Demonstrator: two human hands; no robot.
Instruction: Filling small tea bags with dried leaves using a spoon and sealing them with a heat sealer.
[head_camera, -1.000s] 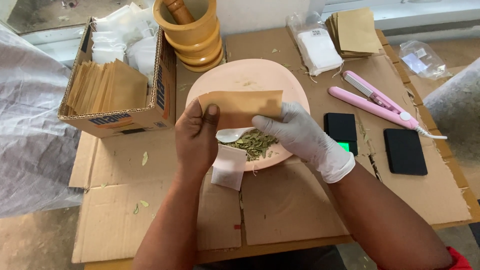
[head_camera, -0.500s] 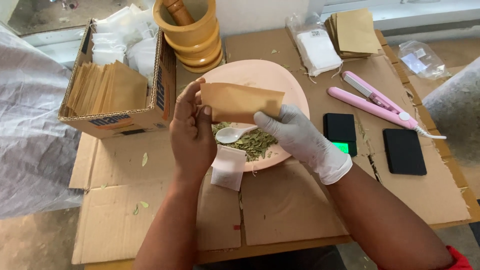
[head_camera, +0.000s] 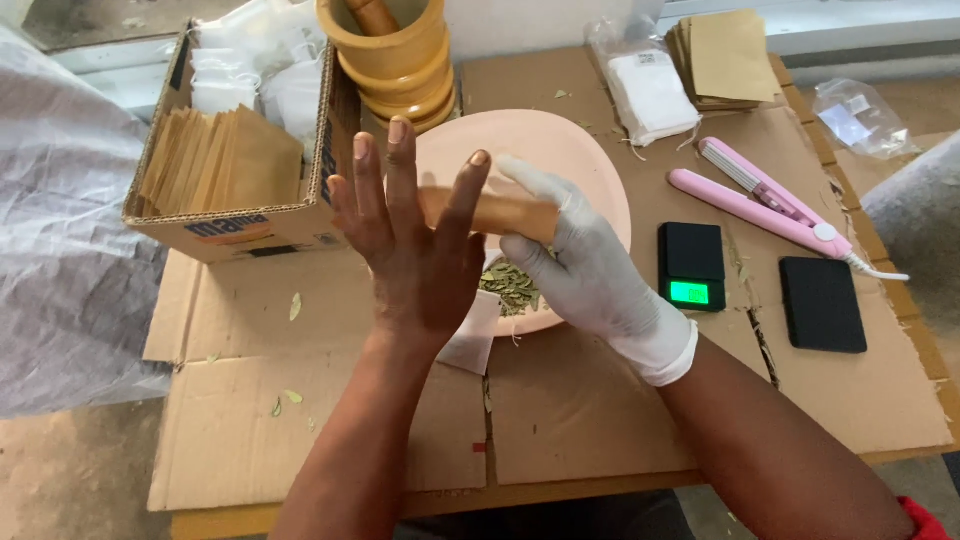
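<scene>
the left hand (head_camera: 415, 235) was bare and open, the fingers (head_camera: 400, 170) spread and pointing up, the back of the hand turned to the camera. it held nothing that could be seen, but it stood just in front of the left end of a brown paper pouch (head_camera: 500, 212), perhaps touching it; the hand hid the contact, so i cannot tell. the right hand (head_camera: 590, 275) wore a white glove and pinched the right end of the pouch between thumb and fingers.

the pouch was between the two hands, above the pink plate (head_camera: 570, 160). its long axis ran left to right, almost level, a little blurred. the right hand was the one really holding it; the left hand was beside its other end.

on the plate lay one small heap of dried green leaves (head_camera: 510, 288), under the hands, and a white sachet (head_camera: 472, 335) hung over the near rim of the plate.

counted: one plate, one pouch in the hands, one cardboard box (head_camera: 240, 215) at the left with many brown pouches standing in a row, one yellow mortar (head_camera: 395, 55) with one pestle inside, one stack of brown pouches (head_camera: 730, 55) at the far right, one clear bag of white sachets (head_camera: 650, 95), one pink sealing tool (head_camera: 765, 205), one small black scale (head_camera: 692, 265) with a green lit display, and one flat black cover (head_camera: 822, 303) beside it. all stood on a table of flattened cardboard (head_camera: 590, 410).
</scene>
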